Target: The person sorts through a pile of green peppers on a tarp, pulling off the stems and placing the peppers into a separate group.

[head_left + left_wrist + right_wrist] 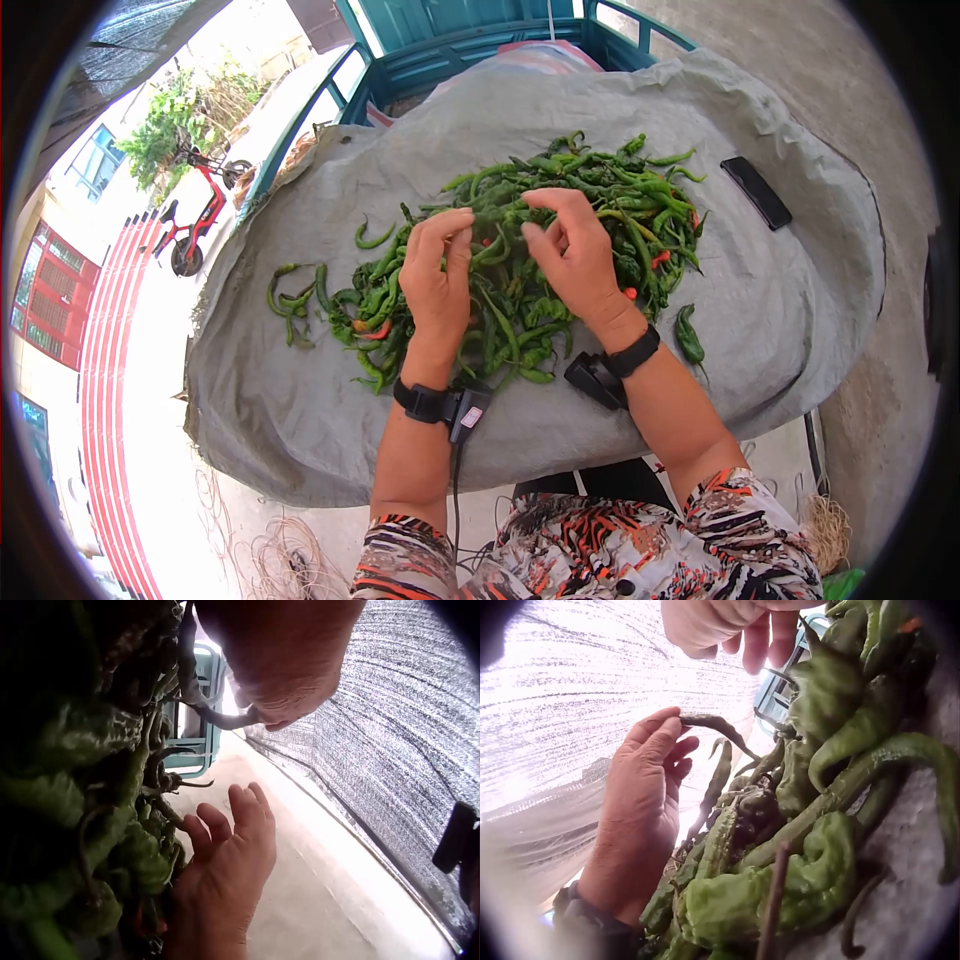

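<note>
A heap of long green chili peppers (620, 190) with a few red ones lies on a grey tarp. Over its middle, my left hand (437, 280) pinches one slim, dark green chili pepper (718, 726) by its end, between thumb and forefinger. The same pepper (223, 718) curves down out of the left hand (289, 656) in the left wrist view. My right hand (580, 258) hovers just to the right, thumb and forefinger apart. Its fingers (244, 810) are loosely bent with nothing between them. At the top of the right wrist view, the right hand (727, 622) hangs above the peppers.
The grey tarp (770, 310) covers the bed of a teal cart (450, 35). A black phone (756, 193) lies at the right. One loose pepper (688, 335) rests near the right forearm, and a small group (290, 300) lies at the left.
</note>
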Tool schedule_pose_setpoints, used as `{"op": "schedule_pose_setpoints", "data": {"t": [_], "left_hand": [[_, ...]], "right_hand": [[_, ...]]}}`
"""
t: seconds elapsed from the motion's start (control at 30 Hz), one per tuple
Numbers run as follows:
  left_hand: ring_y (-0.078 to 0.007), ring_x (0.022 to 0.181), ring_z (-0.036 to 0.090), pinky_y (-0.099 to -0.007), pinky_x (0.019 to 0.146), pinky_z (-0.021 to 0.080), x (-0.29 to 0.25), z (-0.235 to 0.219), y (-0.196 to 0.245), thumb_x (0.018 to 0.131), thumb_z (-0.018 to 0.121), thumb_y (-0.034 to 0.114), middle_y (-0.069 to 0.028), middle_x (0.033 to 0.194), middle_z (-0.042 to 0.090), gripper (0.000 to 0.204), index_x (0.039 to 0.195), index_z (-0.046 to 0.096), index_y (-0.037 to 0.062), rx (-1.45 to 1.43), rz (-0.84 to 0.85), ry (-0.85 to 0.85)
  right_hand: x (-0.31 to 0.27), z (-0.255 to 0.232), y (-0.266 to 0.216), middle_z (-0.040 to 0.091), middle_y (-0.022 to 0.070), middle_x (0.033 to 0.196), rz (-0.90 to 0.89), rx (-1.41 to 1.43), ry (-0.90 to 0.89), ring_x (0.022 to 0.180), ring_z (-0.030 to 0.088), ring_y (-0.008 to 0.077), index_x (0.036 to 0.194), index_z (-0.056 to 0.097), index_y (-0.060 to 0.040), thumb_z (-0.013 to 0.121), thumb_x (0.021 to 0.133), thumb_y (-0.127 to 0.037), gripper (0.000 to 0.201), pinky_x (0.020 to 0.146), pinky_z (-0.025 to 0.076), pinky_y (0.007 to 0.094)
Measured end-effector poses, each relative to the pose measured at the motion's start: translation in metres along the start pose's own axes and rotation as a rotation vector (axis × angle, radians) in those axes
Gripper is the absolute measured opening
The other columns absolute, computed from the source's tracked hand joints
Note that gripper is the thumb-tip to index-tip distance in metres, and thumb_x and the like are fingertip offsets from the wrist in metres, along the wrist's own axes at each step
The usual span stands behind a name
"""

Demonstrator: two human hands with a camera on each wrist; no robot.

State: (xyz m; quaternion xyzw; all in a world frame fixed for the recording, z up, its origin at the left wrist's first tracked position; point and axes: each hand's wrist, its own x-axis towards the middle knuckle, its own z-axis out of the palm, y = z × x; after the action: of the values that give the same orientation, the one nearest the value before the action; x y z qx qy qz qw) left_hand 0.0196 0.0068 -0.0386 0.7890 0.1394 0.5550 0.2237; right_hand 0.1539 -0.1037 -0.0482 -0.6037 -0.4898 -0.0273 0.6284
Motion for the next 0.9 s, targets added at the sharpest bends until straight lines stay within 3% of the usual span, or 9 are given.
{"op": "schedule_pose_setpoints", "data": {"t": [0.1,0.3,0.4,0.5,0.6,0.67,0.73,0.83,0.9], "left_hand": [[-0.0127,0.09,0.068,-0.0258,0.075,0.053,-0.006,-0.002,0.005,0.096,0.063,0.003,-0.0072,0.104,0.072,0.011,0.106,0.064,0.0044,-0.16,-0.167,-0.019],[-0.0118,0.091,0.068,-0.0248,0.079,0.053,-0.005,0.0,0.006,0.098,0.061,0.005,-0.0075,0.105,0.073,0.017,0.115,0.061,0.0011,-0.434,-0.236,-0.04],[-0.0126,0.096,0.063,-0.0291,0.081,0.052,-0.009,0.002,-0.005,0.101,0.058,0.013,-0.0092,0.11,0.07,0.02,0.118,0.059,0.0029,-0.358,-0.255,-0.075],[-0.0172,0.095,0.062,-0.0348,0.082,0.049,-0.005,0.003,-0.011,0.094,0.067,0.018,-0.0064,0.1,0.069,0.028,0.119,0.061,0.0059,0.129,-0.116,-0.067],[-0.0239,0.091,0.058,-0.0389,0.082,0.044,-0.004,-0.005,-0.006,0.084,0.075,0.022,-0.0047,0.089,0.064,0.033,0.113,0.066,0.0095,0.703,-0.007,-0.325],[-0.0273,0.09,0.056,-0.0405,0.082,0.041,-0.006,-0.005,-0.009,0.078,0.078,0.023,-0.0042,0.084,0.061,0.029,0.103,0.069,0.0119,0.721,0.02,-0.37],[-0.027,0.09,0.057,-0.0404,0.082,0.041,-0.008,-0.004,-0.009,0.078,0.077,0.022,-0.0043,0.085,0.063,0.025,0.1,0.07,0.0121,0.736,0.014,-0.388],[-0.0259,0.089,0.058,-0.041,0.086,0.041,-0.002,-0.002,0.0,0.078,0.077,0.017,-0.0043,0.085,0.064,0.023,0.099,0.069,0.0119,0.529,0.002,-0.21],[-0.0252,0.088,0.058,-0.0413,0.089,0.041,0.004,-0.004,0.005,0.078,0.076,0.014,-0.0042,0.085,0.065,0.023,0.099,0.069,0.0116,0.444,0.164,-0.232]], "right_hand": [[-0.002,0.002,-0.003,0.062,0.0074,0.114,0.022,0.026,-0.14,0.06,0.061,0.014,0.122,0.061,-0.0099,0.071,0.087,-0.014,0.037,0.06,0.05,0.028],[-0.006,0.005,0.004,0.067,0.0087,0.095,0.033,0.046,-0.309,0.063,0.064,0.0175,0.125,0.061,-0.0115,0.07,0.089,-0.022,0.038,0.061,0.051,0.0308],[-0.006,0.007,0.005,0.068,0.0092,0.086,0.093,0.007,-0.236,0.064,0.065,0.0191,0.125,0.06,-0.0108,0.068,0.092,-0.023,0.037,0.061,0.051,0.0315],[-0.004,0.005,0.005,0.068,0.0086,0.082,0.187,-0.005,-0.056,0.064,0.064,0.0188,0.127,0.059,-0.0096,0.065,0.094,-0.023,0.036,0.061,0.05,0.0316],[-0.001,0.004,0.009,0.066,0.0071,0.086,0.135,0.027,0.169,0.062,0.057,0.0157,0.127,0.057,-0.0073,0.062,0.097,-0.023,0.035,0.062,0.049,0.0308],[0.002,0.006,0.014,0.065,0.0066,0.09,0.011,-0.046,0.318,0.062,0.054,0.0144,0.127,0.057,-0.0062,0.061,0.098,-0.024,0.034,0.063,0.048,0.0303],[0.002,0.003,0.017,0.063,0.0068,0.094,0.004,-0.068,0.266,0.063,0.052,0.0135,0.128,0.057,-0.0048,0.06,0.098,-0.024,0.035,0.063,0.048,0.0296],[0.0,0.002,0.016,0.062,0.0055,0.089,0.096,0.058,0.142,0.063,0.053,0.0112,0.125,0.058,-0.0041,0.06,0.099,-0.024,0.033,0.063,0.048,0.0279],[-0.002,0.002,0.01,0.061,0.0039,0.082,0.171,0.177,0.026,0.063,0.055,0.0094,0.122,0.06,-0.0041,0.061,0.098,-0.024,0.03,0.062,0.047,0.0264]]}}
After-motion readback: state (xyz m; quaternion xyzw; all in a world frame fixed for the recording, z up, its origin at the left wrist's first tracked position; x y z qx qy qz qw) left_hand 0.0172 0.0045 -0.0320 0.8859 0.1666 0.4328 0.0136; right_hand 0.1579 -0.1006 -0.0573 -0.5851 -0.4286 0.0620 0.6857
